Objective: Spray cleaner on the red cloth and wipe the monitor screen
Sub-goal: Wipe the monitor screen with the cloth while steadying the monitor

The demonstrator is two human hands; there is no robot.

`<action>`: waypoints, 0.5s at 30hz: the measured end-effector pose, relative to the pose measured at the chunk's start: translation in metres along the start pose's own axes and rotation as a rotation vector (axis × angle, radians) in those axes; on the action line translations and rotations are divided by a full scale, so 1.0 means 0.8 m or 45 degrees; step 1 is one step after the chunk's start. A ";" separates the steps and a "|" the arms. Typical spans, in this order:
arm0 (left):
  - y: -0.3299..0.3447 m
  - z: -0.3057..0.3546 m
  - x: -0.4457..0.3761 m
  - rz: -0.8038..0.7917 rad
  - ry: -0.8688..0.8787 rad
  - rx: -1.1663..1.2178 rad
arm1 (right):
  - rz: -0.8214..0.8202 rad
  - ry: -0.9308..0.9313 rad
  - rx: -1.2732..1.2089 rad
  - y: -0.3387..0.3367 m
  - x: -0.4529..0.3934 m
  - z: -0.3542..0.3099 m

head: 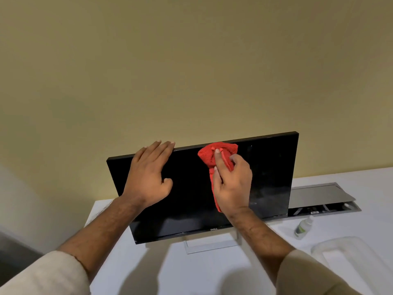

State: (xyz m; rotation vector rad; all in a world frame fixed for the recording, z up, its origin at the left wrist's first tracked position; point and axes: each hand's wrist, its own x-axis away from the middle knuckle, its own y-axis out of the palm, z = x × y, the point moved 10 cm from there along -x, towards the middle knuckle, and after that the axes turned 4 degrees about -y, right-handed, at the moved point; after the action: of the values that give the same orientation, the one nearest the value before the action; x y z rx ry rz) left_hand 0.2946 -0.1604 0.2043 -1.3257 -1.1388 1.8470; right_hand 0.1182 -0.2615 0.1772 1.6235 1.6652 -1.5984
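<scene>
Bunching the soft, limp red cloth [217, 156], the right hand [230, 184] presses it near the monitor screen [191, 199] top edge; the open left hand [148, 173] apparently steadies the light, tippable panel's upper rim.

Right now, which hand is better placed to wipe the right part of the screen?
Right. The right hand already presses the red cloth on the monitor; the left hand is open at its top edge.

Dim warm light, soft shadows on desk [212, 273], wide-angle edge warp.
</scene>
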 end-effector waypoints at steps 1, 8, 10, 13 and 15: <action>0.004 0.010 -0.003 -0.017 0.026 0.006 | -0.049 -0.010 0.072 0.008 0.003 -0.005; 0.020 0.059 -0.019 0.015 0.035 0.167 | -0.126 -0.177 0.248 0.050 0.024 -0.023; 0.020 0.056 -0.018 0.030 0.045 0.179 | -0.110 -0.268 0.301 0.050 0.023 -0.015; 0.022 0.053 -0.020 0.024 0.057 0.178 | -0.078 -0.259 0.273 0.040 0.017 0.001; 0.025 0.052 -0.021 0.017 0.050 0.189 | -0.059 -0.172 0.241 0.030 0.013 0.013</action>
State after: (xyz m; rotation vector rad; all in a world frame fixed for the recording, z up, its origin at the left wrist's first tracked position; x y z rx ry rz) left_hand 0.2608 -0.1961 0.2001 -1.2818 -0.9552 1.8686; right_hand 0.1305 -0.2719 0.1543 1.5328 1.5334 -1.8938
